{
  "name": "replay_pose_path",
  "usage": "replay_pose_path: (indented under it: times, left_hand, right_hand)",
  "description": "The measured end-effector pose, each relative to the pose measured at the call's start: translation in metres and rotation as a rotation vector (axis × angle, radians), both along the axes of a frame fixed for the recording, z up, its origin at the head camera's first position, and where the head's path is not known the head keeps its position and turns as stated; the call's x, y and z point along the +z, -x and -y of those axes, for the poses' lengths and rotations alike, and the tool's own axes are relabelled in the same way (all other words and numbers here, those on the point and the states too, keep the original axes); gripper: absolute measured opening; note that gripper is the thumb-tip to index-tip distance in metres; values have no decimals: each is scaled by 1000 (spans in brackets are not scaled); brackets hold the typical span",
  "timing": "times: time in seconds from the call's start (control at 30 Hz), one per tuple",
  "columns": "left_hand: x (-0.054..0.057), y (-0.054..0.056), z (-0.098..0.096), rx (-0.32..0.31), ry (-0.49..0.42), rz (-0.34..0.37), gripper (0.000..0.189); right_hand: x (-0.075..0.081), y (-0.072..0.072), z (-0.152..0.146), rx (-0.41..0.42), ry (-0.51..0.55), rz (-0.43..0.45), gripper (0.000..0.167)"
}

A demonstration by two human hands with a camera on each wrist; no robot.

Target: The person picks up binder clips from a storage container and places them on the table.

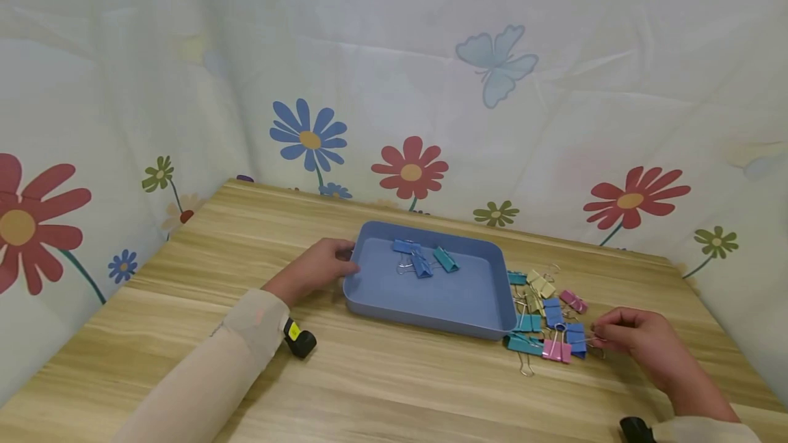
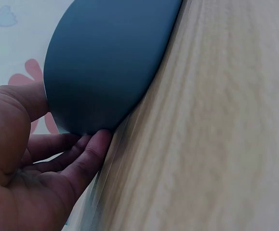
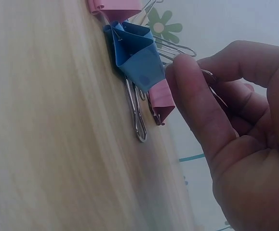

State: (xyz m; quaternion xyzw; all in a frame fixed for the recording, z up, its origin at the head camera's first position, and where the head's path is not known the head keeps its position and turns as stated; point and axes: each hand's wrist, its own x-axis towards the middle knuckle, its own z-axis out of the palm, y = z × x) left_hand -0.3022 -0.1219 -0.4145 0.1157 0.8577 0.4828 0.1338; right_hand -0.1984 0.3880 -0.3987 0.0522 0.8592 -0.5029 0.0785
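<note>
My left hand (image 1: 317, 269) grips the left end of a shallow blue tray (image 1: 425, 320); the left wrist view has its fingertips against the outer wall of the tray (image 2: 110, 62). Inside the tray lie two blue binder clips (image 1: 421, 264) and a teal one (image 1: 446, 260). At the right edge of a pile of binder clips, my right hand (image 1: 640, 340) pinches a wire handle of a blue binder clip (image 1: 576, 339). In the right wrist view this blue clip (image 3: 139, 60) is beside pink clips (image 3: 162, 101), and my fingertips partly hide its handle.
Just right of the tray the pile holds several clips, among them teal (image 1: 523, 344), yellow (image 1: 542, 284) and pink (image 1: 557, 351) ones. Everything stands on a wood-grain table (image 1: 394, 388). A flower-printed cloth (image 1: 394, 74) hangs behind the table and along its sides.
</note>
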Motion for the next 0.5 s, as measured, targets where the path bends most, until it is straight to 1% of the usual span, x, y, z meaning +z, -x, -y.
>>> replay_pose_path:
  times: [0.33,0.5]
  left_hand:
    - [0,0,0,-6,1,-7,58]
    - [0,0,0,-5,5,-13,57]
  right_hand:
    - [-1,1,-2,-9,28,23,18]
    - [0,-1,-4,7,12,14,24]
